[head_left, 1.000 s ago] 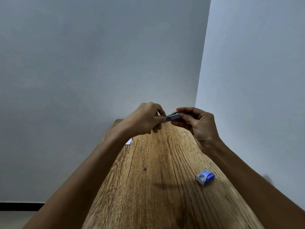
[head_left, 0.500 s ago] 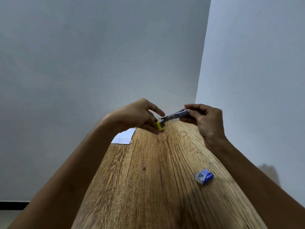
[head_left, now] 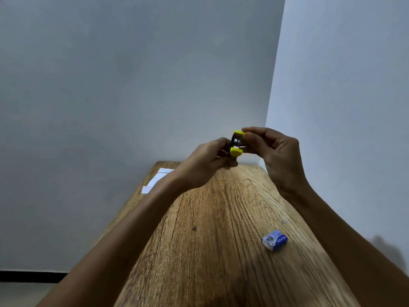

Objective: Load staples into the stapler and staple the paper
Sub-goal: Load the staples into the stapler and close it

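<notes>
Right hand [head_left: 277,155] raised over far end of tabletop [head_left: 212,240], fingers curled, thumb & forefinger pinched on the top yellow part of the stapler [head_left: 236,144]. Left hand [head_left: 204,165] just beside it, fingers closed round the stapler's lower/left side from below. So both hands grip the one stapler, held in the air, clear of the wood. Stapler end-on to camera: yellow cap on top, yellow piece at bottom, grey metal btwn them w/ a dark opening; can't tell if staples are inside. Both forearms run in from bottom corners of view, bare.

Paper [head_left: 158,179], white, flat near the far left edge of tabletop, partly hidden behind left forearm, well apart from stapler. Small blue & white staple box [head_left: 274,239] lies on the wood at right, nearer the camera, under right forearm's line, not touched by either hand. Plain grey walls behind & to the right, meeting at a corner above the hands.
</notes>
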